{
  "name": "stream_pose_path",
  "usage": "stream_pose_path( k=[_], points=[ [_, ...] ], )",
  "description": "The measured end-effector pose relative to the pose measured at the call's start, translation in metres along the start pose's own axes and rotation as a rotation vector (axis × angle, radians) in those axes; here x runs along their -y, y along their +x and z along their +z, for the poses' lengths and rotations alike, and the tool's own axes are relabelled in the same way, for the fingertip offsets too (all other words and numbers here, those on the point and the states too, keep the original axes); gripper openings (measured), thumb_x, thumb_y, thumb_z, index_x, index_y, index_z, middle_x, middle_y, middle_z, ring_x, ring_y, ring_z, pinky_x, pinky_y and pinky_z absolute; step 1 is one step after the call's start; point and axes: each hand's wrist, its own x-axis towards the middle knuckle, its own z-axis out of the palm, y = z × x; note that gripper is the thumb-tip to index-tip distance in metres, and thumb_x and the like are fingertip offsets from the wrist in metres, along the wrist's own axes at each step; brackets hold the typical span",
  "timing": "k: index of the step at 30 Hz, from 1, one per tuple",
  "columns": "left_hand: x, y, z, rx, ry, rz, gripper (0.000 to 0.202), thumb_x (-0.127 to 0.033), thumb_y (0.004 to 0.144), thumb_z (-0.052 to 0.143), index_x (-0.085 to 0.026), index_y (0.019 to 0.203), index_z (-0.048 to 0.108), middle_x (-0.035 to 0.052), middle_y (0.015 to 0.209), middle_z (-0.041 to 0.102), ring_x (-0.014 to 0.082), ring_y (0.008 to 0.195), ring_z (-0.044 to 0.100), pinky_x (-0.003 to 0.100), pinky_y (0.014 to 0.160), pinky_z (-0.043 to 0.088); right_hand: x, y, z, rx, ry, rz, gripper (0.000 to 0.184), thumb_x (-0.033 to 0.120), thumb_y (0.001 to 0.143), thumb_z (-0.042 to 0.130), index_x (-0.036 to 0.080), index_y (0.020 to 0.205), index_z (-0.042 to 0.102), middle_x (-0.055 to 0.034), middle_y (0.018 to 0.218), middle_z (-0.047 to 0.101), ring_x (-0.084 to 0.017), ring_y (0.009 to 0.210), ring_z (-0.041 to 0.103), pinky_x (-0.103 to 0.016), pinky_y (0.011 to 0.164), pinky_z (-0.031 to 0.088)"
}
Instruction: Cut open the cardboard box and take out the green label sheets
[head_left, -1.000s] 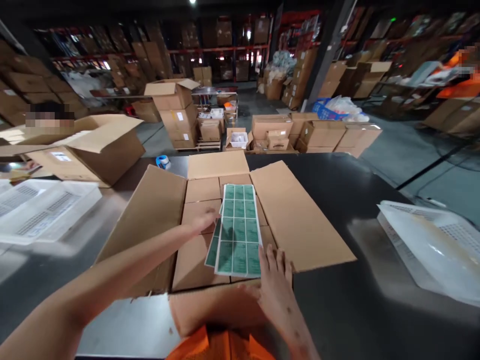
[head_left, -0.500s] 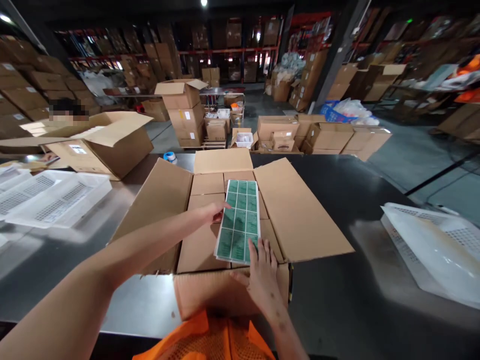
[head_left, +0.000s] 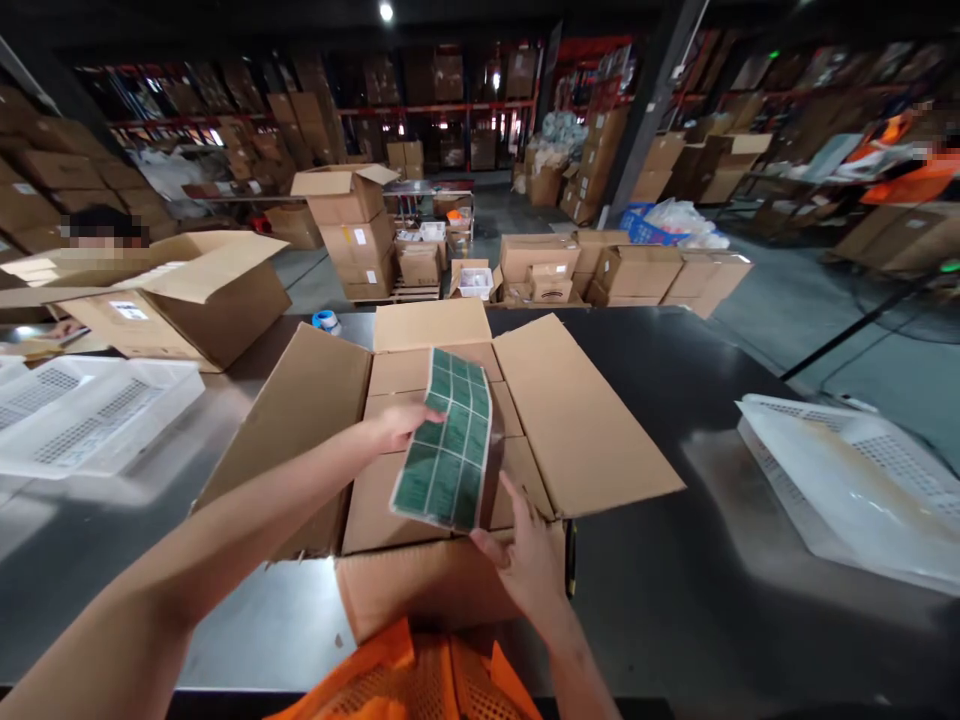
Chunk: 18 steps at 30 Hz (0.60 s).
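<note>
Place: this was a warehouse packing floor.
Racking: tall shelving (head_left: 450, 100) across the top of the frame was loaded with cartons.
Floor stock: stacked cardboard boxes (head_left: 352, 235) and low piles of open ones (head_left: 622, 270) stood on the concrete floor at centre.
Work area: a long dark surface (head_left: 712, 400) carried an open carton (head_left: 585, 420) at centre, another carton (head_left: 187, 290) at left, and white plastic crates (head_left: 90, 410) at the left and right edges.
</note>
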Motion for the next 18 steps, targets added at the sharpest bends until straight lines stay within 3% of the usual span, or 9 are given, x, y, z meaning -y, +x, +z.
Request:
stream_pose_path(
  k=[4, 8, 11, 13, 18],
  points=[
    [0.014, -0.063, -0.043, -0.077, -0.254, -0.016, 0.054, -0.040, 0.056, 0.087, -0.017, 0.100, 0.066, 0.0071, 0.092, 0.079, 0.0292, 0.091, 0.075, 0.040, 0.079, 0.062, -0.008, 0.007, -0.005, -0.011, 0.387, 0.072, 0.073, 0.059, 0.096, 0.050, 0.018, 0.155, 0.036, -0.0191, 0.152, 0.052, -0.030, 0.137, 0.054, -0.048, 0.109, 0.050],
    [0.051, -0.123, -0.072, -0.269, -0.550, -0.109, 0.057, -0.030, 0.046, 0.095, -0.019, 0.096, 0.069, 0.0042, 0.083, 0.078, 0.0247, 0.071, 0.074, 0.036, 0.066, 0.062, 0.013, 0.038, -0.015, -0.001, 0.228, 0.125, 0.078, 0.057, 0.088, 0.061, 0.017, 0.152, 0.042, -0.0186, 0.154, 0.049, -0.032, 0.138, 0.052, -0.051, 0.113, 0.045],
    [0.081, -0.150, -0.074, -0.320, -0.653, -0.181, 0.058, -0.027, 0.045, 0.096, -0.021, 0.095, 0.069, 0.0043, 0.081, 0.077, 0.0265, 0.067, 0.074, 0.038, 0.062, 0.062, 0.039, 0.076, -0.021, 0.109, -0.038, 0.095, 0.089, 0.050, 0.084, 0.067, 0.014, 0.158, 0.033, -0.0193, 0.162, 0.036, -0.034, 0.148, 0.038, -0.052, 0.121, 0.034],
    [0.096, -0.159, -0.069, -0.332, -0.672, -0.198, 0.059, -0.028, 0.044, 0.097, -0.021, 0.095, 0.069, 0.0052, 0.083, 0.078, 0.0283, 0.068, 0.075, 0.040, 0.062, 0.063, 0.055, 0.102, -0.018, 0.192, -0.205, 0.120, 0.099, 0.055, 0.083, 0.069, 0.013, 0.162, 0.025, -0.0212, 0.166, 0.027, -0.040, 0.154, 0.023, -0.059, 0.123, 0.023],
    [0.110, -0.163, -0.059, -0.402, -0.635, -0.141, 0.057, -0.032, 0.045, 0.096, -0.019, 0.095, 0.071, 0.0069, 0.085, 0.079, 0.0296, 0.074, 0.076, 0.036, 0.063, 0.062, 0.080, 0.150, 0.022, 0.233, -0.418, 0.312, 0.108, 0.080, 0.085, 0.052, 0.012, 0.162, 0.022, -0.0268, 0.167, 0.017, -0.057, 0.150, 0.004, -0.085, 0.107, 0.010]
  ],
)
